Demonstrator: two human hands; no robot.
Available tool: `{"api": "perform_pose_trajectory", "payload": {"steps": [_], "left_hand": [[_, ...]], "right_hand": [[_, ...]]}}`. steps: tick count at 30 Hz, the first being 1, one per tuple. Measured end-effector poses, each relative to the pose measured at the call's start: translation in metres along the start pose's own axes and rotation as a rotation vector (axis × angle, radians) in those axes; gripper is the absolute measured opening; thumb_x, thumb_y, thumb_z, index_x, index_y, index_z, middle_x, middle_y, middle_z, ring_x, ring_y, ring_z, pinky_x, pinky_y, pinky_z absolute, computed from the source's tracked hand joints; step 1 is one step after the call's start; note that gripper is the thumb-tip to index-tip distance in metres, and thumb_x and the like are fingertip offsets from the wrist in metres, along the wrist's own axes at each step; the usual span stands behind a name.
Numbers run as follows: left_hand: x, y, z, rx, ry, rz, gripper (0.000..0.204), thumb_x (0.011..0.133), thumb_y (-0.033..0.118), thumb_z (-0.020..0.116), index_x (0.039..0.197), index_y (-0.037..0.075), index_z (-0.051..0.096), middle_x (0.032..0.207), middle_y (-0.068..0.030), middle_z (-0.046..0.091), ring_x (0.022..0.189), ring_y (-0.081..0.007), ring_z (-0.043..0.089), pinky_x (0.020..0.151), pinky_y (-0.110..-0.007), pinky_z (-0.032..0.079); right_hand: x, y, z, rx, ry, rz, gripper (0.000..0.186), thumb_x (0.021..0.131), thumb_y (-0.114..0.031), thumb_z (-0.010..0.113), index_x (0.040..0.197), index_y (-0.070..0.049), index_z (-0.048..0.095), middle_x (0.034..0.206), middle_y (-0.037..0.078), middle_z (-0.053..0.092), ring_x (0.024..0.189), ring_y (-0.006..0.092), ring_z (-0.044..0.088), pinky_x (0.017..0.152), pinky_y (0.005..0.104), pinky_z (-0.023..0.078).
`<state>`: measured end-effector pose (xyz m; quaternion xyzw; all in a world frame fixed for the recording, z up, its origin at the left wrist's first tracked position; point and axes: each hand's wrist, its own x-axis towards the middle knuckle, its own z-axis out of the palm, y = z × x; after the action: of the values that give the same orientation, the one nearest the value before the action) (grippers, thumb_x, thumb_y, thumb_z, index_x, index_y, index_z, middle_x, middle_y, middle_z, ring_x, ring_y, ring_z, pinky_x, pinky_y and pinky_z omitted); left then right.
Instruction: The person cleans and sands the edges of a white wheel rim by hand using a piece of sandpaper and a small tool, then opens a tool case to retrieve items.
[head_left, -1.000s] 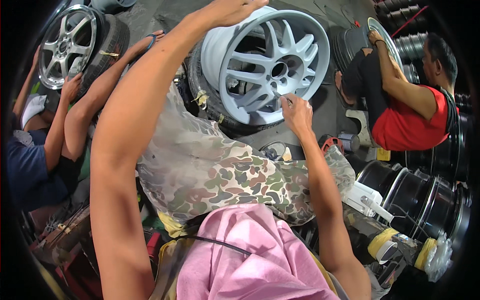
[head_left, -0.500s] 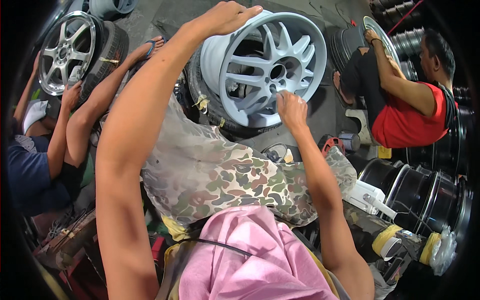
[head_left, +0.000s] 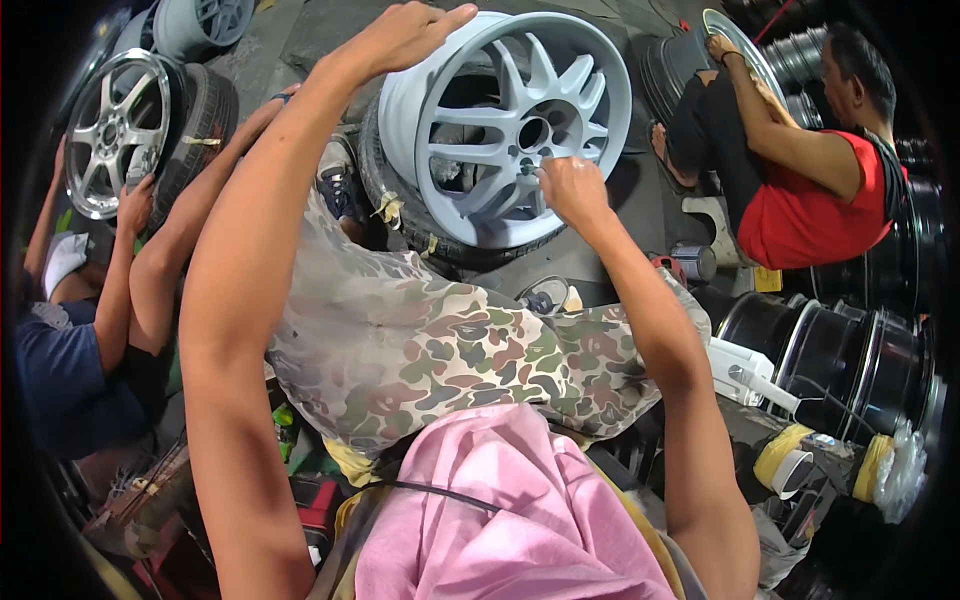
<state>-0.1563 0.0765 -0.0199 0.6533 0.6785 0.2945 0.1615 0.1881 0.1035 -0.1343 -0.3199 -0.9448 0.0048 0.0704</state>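
Observation:
A pale grey, multi-spoke wheel rim (head_left: 617, 110) leans tilted on a tire (head_left: 410, 230) in front of me. My left hand (head_left: 418, 32) grips the rim's upper left edge, fingers together over it. Near the hub, my right hand (head_left: 572, 185) pinches a small object at the lower spokes; what it is I cannot make out. My camouflage-covered legs (head_left: 470, 350) lie below the wheel, with a pink cloth (head_left: 500, 510) on my lap.
A person in blue (head_left: 70, 380) at left holds a chrome wheel (head_left: 88, 175). A person in red (head_left: 800, 210) at right holds another wheel (head_left: 675, 75). Black rims (head_left: 850, 370) are stacked at lower right. A shoe (head_left: 338, 185) stands beside the tire.
The view has shifted, placing the wheel a little further left. My right hand has moved slightly left and up along the spokes near the hub. My left hand remains on the upper edge.

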Motion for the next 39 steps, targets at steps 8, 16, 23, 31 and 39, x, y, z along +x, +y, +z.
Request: {"api": "perform_pose_trajectory", "payload": {"steps": [8,16,23,31,39], "left_hand": [[-0.006,0.007,-0.002,-0.013,-0.02,0.003,0.061,0.108,0.051,0.043,0.105,-0.002,0.074,0.101,-0.0261,0.074,0.104,-0.0461,0.069,0.093,-0.048,0.053],[0.001,0.003,0.004,0.019,-0.122,-0.076,0.085,0.102,0.071,0.04,0.125,-0.004,0.072,0.114,-0.0237,0.076,0.108,-0.0345,0.072,0.097,-0.041,0.053],[-0.007,0.006,0.002,-0.037,-0.047,0.021,0.079,0.103,0.068,0.042,0.124,-0.002,0.073,0.109,-0.0221,0.077,0.104,-0.0334,0.073,0.095,-0.042,0.054],[-0.003,0.005,0.006,-0.115,-0.041,0.026,0.074,0.104,0.066,0.043,0.119,0.001,0.074,0.107,-0.0262,0.075,0.108,-0.0398,0.071,0.097,-0.046,0.05],[-0.007,0.01,0.02,-0.086,0.065,-0.001,0.071,0.105,0.064,0.044,0.119,0.002,0.075,0.098,-0.0273,0.074,0.099,-0.0387,0.072,0.092,-0.046,0.052]], "right_hand": [[0.012,0.057,-0.04,0.601,-0.406,0.242,0.026,0.094,-0.029,0.069,0.103,-0.007,0.08,0.08,0.018,0.074,0.073,0.0303,0.071,0.072,0.0431,0.053],[-0.011,0.001,0.006,0.085,-0.024,0.125,0.027,0.099,-0.027,0.062,0.11,-0.006,0.074,0.086,0.021,0.073,0.08,0.044,0.071,0.076,0.0531,0.057],[-0.025,-0.021,-0.004,0.198,0.034,0.203,0.026,0.1,-0.024,0.058,0.107,-0.004,0.073,0.086,0.023,0.073,0.08,0.0445,0.071,0.075,0.0538,0.057],[-0.033,-0.017,-0.009,0.28,0.025,0.298,0.026,0.1,-0.028,0.057,0.098,-0.009,0.075,0.085,0.021,0.073,0.08,0.0432,0.071,0.073,0.0533,0.056],[-0.039,-0.016,0.008,0.285,0.079,0.269,0.025,0.1,-0.027,0.059,0.109,-0.011,0.076,0.087,0.019,0.074,0.081,0.0423,0.072,0.075,0.0519,0.057]]}}
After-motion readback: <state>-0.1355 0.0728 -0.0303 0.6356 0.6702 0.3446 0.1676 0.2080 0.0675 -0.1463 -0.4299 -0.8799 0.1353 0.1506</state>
